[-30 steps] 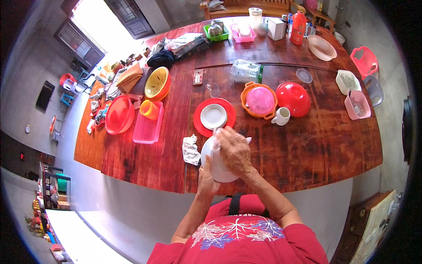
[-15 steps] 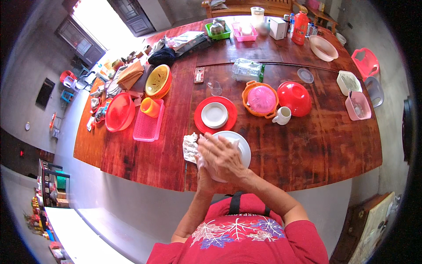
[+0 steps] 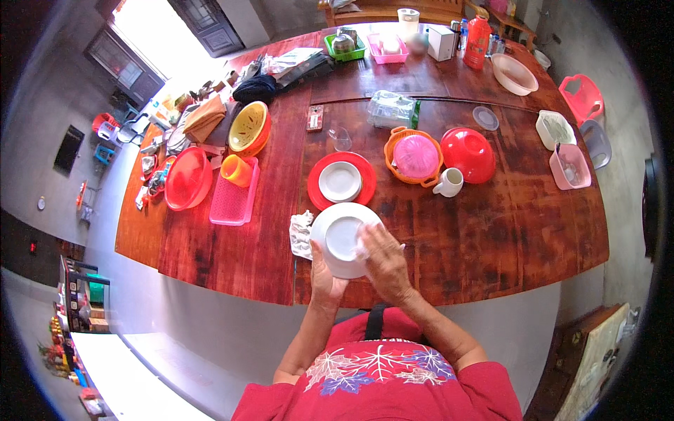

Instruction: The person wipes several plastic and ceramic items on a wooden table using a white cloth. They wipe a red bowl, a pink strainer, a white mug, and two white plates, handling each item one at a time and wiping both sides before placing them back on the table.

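A round white plate (image 3: 342, 238) with a raised-looking ring on it is held up over the near edge of the table. My left hand (image 3: 326, 277) grips its lower left rim, thumb along the side. Across the plate's right side lies my right hand (image 3: 386, 263), pressing a thin white wiping cloth (image 3: 362, 245) that is mostly hidden under the fingers. A crumpled white cloth (image 3: 301, 235) lies on the table left of the plate. Just beyond, small white dishes (image 3: 340, 181) sit stacked on a red plate (image 3: 367, 193).
Right of the stack stand an orange basket (image 3: 395, 144) with a pink bowl, a red bowl (image 3: 470, 154) and a white mug (image 3: 451, 182). To the left are a pink tray (image 3: 228, 203), an orange cup (image 3: 237, 170) and a red basin (image 3: 188, 179). A flask (image 3: 477, 43) stands far right.
The plate has come up, tilted to show its round face. My right hand has slid from over my left hand to the plate's right side; my left now shows at the lower left rim.
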A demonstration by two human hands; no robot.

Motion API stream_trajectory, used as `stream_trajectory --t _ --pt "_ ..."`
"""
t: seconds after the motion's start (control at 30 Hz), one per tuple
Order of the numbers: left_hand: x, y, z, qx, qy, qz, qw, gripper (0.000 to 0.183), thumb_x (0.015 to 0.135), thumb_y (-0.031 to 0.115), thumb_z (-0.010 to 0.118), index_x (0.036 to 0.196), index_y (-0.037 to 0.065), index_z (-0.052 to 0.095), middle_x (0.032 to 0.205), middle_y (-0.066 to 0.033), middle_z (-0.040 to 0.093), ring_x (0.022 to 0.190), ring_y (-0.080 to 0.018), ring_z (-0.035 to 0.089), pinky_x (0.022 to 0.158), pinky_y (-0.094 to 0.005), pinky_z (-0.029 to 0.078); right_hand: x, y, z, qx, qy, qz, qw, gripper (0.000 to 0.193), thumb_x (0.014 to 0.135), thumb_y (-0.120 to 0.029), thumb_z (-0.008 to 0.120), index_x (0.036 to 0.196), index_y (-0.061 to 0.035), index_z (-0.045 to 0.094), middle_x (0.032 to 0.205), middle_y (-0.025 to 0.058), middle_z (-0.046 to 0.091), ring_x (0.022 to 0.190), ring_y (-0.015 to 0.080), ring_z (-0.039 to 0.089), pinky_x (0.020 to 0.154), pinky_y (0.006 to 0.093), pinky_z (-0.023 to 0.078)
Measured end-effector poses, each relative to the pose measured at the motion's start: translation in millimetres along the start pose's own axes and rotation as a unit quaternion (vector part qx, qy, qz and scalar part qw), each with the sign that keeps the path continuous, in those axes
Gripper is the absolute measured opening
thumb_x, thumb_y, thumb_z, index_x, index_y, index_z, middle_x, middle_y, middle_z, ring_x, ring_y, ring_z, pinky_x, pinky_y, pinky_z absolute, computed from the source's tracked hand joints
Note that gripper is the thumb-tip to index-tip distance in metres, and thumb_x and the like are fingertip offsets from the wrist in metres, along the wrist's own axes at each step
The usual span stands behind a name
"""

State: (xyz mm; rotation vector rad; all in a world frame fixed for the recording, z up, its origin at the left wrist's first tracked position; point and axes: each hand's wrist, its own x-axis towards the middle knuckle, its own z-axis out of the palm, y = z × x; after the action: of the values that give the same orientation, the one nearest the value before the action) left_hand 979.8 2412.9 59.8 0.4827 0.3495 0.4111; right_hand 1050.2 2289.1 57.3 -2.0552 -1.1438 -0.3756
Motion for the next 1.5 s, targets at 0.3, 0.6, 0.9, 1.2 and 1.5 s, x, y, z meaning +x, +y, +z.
stream_trajectory --t 0.3,0.6,0.9,1.2,1.5 --pt "-6 -7 -3 0.044 -0.001 -0.030 0.999 0.064 0.093 0.053 0.032 0.138 0.007 0.029 0.137 -0.0111 0.039 0.124 -0.0242 0.040 0.105 -0.0415 0.032 50 7 3 -0.019 -0.009 0.016 1.000 0.038 0.086 -0.019 0.052 0.120 -0.0045 0.052 0.126 0.0144 0.051 0.123 0.0278 0.044 0.101 0.0444 0.032" --pt "-12 -4 -3 -0.024 0.007 -0.052 0.998 0.064 0.091 0.058 0.029 0.139 0.016 0.028 0.136 -0.0075 0.039 0.124 -0.0238 0.040 0.104 -0.0398 0.033 70 -32 28 0.005 -0.101 -0.037 0.994 0.034 0.082 -0.022 0.049 0.106 0.0005 0.058 0.116 0.0170 0.056 0.116 0.0269 0.049 0.099 0.0437 0.033" --pt "-12 18 -36 -0.034 0.045 -0.022 0.998 0.076 0.088 0.065 0.026 0.135 0.005 0.033 0.130 -0.0135 0.045 0.115 -0.0274 0.048 0.100 -0.0403 0.037 12 -42 8 0.018 -0.149 -0.193 0.970 0.041 0.078 -0.017 0.054 0.117 -0.0050 0.055 0.129 0.0096 0.049 0.121 0.0228 0.046 0.101 0.0424 0.034" --pt "-15 22 -39 -0.030 0.057 -0.017 0.998 0.068 0.092 0.058 0.026 0.133 0.005 0.036 0.128 -0.0136 0.049 0.117 -0.0272 0.047 0.100 -0.0409 0.038 20 -30 8 0.014 -0.157 -0.172 0.972 0.045 0.080 -0.024 0.054 0.121 -0.0064 0.052 0.133 0.0094 0.046 0.125 0.0245 0.042 0.102 0.0438 0.032" --pt "-22 18 -28 0.018 0.043 -0.090 0.995 0.064 0.092 0.055 0.031 0.139 0.011 0.027 0.138 -0.0084 0.038 0.126 -0.0219 0.038 0.106 -0.0394 0.030 74 -30 44 0.035 -0.119 -0.105 0.987 0.029 0.081 -0.019 0.053 0.106 -0.0055 0.058 0.117 0.0104 0.057 0.114 0.0240 0.051 0.100 0.0422 0.033"
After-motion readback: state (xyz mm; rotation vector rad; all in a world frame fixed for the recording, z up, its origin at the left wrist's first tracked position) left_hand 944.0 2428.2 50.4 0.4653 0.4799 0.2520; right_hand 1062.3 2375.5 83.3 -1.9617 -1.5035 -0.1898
